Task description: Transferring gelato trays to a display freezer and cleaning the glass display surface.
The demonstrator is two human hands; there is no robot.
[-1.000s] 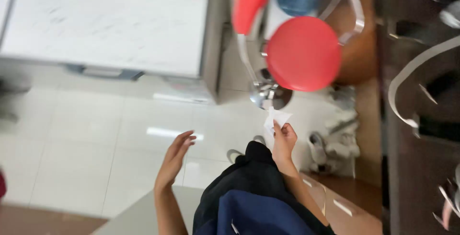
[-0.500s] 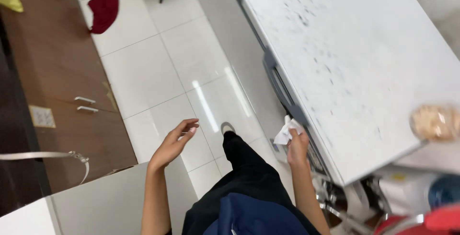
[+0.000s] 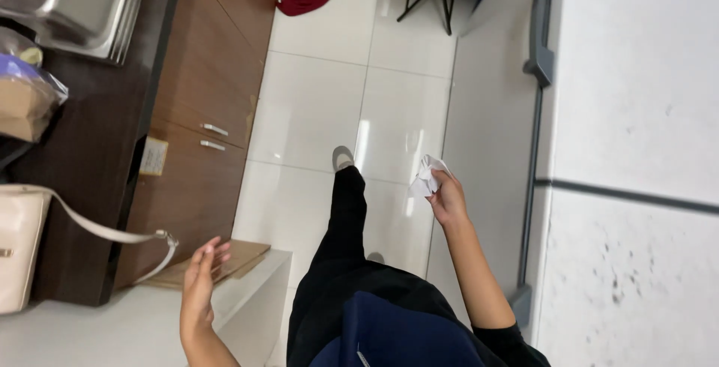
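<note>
One crumpled white tissue point(image 3: 425, 176) sits pinched in the right hand point(image 3: 449, 201), fingers closed around it, just beside the white appliance's grey handle point(image 3: 533, 157). The left hand point(image 3: 199, 281) is open and holds nothing — fingers spread above a white ledge point(image 3: 112, 329). Beyond it, two cabinet handles point(image 3: 208, 137), one cream bag point(image 3: 19, 243), one steel sink point(image 3: 82, 0) — contents not visible.

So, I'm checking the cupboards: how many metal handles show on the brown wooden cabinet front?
2: an upper metal handle and a lower metal handle, close together on the brown wooden cabinet, left of the white tiled floor. Others may be hidden.
</note>
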